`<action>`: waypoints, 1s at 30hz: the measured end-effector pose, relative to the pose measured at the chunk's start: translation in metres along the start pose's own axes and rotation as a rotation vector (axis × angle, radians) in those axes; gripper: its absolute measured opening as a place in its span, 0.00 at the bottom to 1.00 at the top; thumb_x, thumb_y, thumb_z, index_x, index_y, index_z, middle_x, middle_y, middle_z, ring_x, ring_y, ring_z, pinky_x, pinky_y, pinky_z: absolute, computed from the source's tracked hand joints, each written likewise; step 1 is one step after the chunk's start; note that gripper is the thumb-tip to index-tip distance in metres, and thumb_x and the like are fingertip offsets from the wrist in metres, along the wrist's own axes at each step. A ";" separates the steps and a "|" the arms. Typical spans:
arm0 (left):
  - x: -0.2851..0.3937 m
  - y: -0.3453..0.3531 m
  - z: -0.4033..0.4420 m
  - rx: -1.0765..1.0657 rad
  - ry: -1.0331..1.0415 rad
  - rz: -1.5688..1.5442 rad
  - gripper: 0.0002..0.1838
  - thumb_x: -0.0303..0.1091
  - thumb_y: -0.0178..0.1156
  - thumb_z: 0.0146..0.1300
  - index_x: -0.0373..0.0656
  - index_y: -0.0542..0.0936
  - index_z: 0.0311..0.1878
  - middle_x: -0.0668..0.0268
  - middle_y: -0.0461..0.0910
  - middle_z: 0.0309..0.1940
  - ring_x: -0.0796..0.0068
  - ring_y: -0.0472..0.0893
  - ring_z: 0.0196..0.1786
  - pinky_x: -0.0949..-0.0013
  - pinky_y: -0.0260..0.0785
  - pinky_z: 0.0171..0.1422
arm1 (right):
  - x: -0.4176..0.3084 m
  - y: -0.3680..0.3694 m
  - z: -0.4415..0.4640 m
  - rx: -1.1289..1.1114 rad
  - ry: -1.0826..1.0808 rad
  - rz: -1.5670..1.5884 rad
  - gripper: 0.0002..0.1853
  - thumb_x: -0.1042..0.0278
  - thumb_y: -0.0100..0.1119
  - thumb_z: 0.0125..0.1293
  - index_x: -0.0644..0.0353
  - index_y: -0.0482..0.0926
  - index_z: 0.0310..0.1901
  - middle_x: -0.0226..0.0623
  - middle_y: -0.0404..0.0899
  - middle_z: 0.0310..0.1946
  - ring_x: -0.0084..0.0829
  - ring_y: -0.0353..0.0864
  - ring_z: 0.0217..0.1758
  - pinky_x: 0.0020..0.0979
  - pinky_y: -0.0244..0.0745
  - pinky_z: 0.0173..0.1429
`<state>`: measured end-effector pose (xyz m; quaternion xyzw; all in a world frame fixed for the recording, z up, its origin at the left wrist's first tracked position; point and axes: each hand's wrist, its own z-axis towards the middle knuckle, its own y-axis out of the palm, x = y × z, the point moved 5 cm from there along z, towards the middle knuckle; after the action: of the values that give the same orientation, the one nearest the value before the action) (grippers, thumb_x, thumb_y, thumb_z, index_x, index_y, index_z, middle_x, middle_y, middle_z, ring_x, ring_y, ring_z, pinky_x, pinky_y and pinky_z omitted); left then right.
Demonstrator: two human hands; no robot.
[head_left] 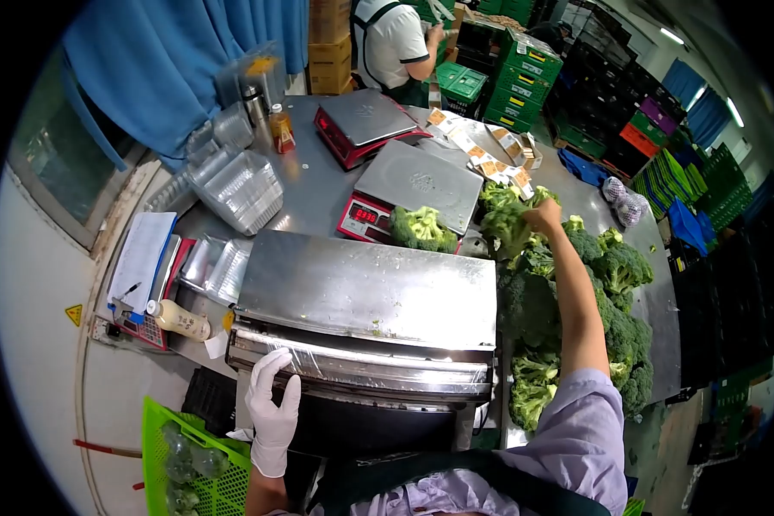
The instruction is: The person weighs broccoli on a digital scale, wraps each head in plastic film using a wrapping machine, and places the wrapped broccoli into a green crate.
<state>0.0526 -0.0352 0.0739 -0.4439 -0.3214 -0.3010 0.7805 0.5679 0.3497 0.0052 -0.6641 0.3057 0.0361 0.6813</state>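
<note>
My left hand point(273, 413), in a white glove, is raised at the front left edge of the metal wrapping machine point(365, 288), fingers apart and holding nothing. At the right, my bare right hand point(543, 217) reaches to the top of the broccoli pile point(615, 292), its fingers closed at a broccoli head point(506, 222). A single broccoli piece point(422, 230) lies at the front edge of a red scale point(421, 182) with a lit display, just behind the machine.
Stacked clear trays point(236, 185), a juice bottle point(281, 129), a second scale point(365, 120) and label strips point(482, 155) stand farther back. A milky bottle point(178, 319) lies at left, above a green basket point(224, 490). A person point(393, 47) stands behind the table.
</note>
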 end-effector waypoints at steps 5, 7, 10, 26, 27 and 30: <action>0.004 0.005 0.001 -0.032 0.021 0.027 0.14 0.23 0.60 0.53 0.37 0.76 0.45 0.57 0.77 0.45 0.58 0.77 0.49 0.64 0.68 0.56 | 0.001 -0.021 -0.006 0.071 0.123 -0.247 0.22 0.64 0.68 0.43 0.65 0.79 0.42 0.46 0.80 0.44 0.41 0.82 0.45 0.39 0.78 0.44; 0.004 0.006 0.001 -0.039 0.019 0.024 0.14 0.23 0.60 0.53 0.37 0.76 0.45 0.56 0.77 0.45 0.58 0.77 0.49 0.64 0.68 0.56 | -0.010 -0.023 -0.005 0.097 0.093 -0.393 0.23 0.64 0.67 0.44 0.65 0.78 0.44 0.48 0.79 0.45 0.41 0.81 0.46 0.39 0.79 0.44; 0.007 0.003 0.001 -0.043 0.018 0.054 0.14 0.23 0.60 0.53 0.36 0.76 0.45 0.56 0.77 0.45 0.58 0.77 0.48 0.64 0.68 0.55 | -0.026 -0.011 -0.007 0.020 0.007 -0.472 0.23 0.65 0.67 0.43 0.64 0.78 0.44 0.46 0.79 0.46 0.41 0.81 0.47 0.38 0.78 0.46; -0.027 0.210 0.207 -0.595 0.020 0.199 0.29 0.46 0.60 0.52 0.36 0.71 0.53 0.48 0.75 0.48 0.53 0.76 0.51 0.59 0.68 0.54 | 0.007 -0.051 -0.021 0.252 -0.416 -0.490 0.12 0.73 0.63 0.41 0.63 0.75 0.30 0.52 0.78 0.31 0.55 0.78 0.36 0.47 0.74 0.39; -0.026 0.226 0.215 -0.631 -0.015 0.268 0.32 0.47 0.61 0.51 0.33 0.71 0.54 0.46 0.74 0.48 0.52 0.75 0.53 0.59 0.68 0.55 | 0.015 -0.052 -0.027 0.206 -0.409 -0.510 0.14 0.71 0.66 0.40 0.62 0.75 0.31 0.52 0.78 0.32 0.55 0.77 0.38 0.46 0.74 0.41; -0.040 0.279 0.232 -0.716 -0.206 0.196 0.43 0.52 0.65 0.48 0.25 0.63 0.56 0.39 0.71 0.53 0.49 0.73 0.56 0.58 0.66 0.59 | 0.034 -0.053 -0.027 0.087 -0.565 -0.644 0.20 0.69 0.67 0.40 0.60 0.72 0.38 0.53 0.78 0.34 0.53 0.78 0.40 0.45 0.76 0.42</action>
<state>0.1838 0.2963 -0.0037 -0.7449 -0.2287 -0.2718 0.5647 0.6094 0.3065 0.0381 -0.6604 -0.1147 -0.0108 0.7420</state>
